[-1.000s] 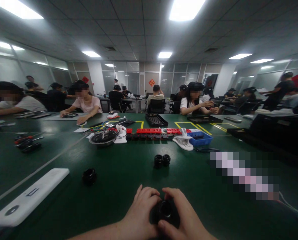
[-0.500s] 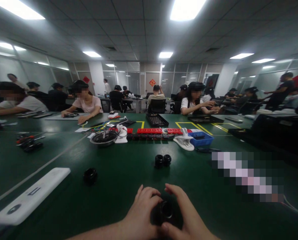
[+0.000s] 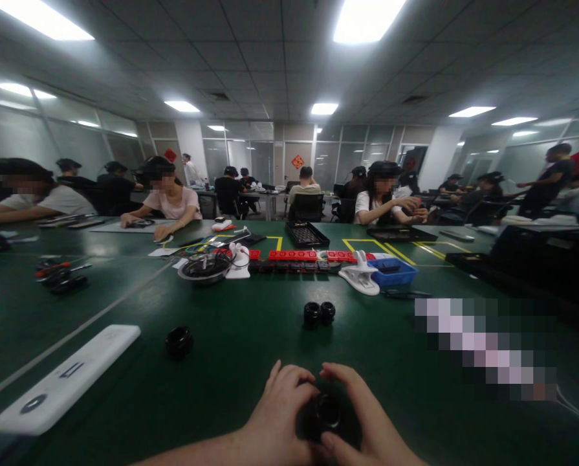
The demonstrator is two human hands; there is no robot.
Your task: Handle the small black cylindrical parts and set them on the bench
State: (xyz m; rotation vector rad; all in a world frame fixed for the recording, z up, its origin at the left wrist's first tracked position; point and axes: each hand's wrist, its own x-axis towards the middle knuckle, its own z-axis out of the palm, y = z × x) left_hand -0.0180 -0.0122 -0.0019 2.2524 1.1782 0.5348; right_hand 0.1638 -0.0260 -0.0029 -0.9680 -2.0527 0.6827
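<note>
A black ring-shaped part (image 3: pixel 327 411) is at the bottom centre, between my two hands. My left hand (image 3: pixel 282 414) curls round its left side, fingers bent against it. On the other side, my right hand (image 3: pixel 367 421) has its thumb at the part's near edge and its fingers arched beyond it. Both hands hold the part low over the green table (image 3: pixel 221 369); its underside is hidden. Two similar black parts (image 3: pixel 319 314) stand side by side farther forward, and a single black part (image 3: pixel 179 342) lies to the left.
A white power-bank-like bar (image 3: pixel 68 382) lies left. Farther off are a metal bowl (image 3: pixel 204 275) of cables, red blocks (image 3: pixel 294 256), a white clamp (image 3: pixel 360 277) and a blue bin (image 3: pixel 393 272). A pixelated strip (image 3: pixel 483 343) lies right. Several people sit across the table.
The view has shifted slightly, so the table items appear a little lower and to the right. My hands keep the same hold on the black part.
</note>
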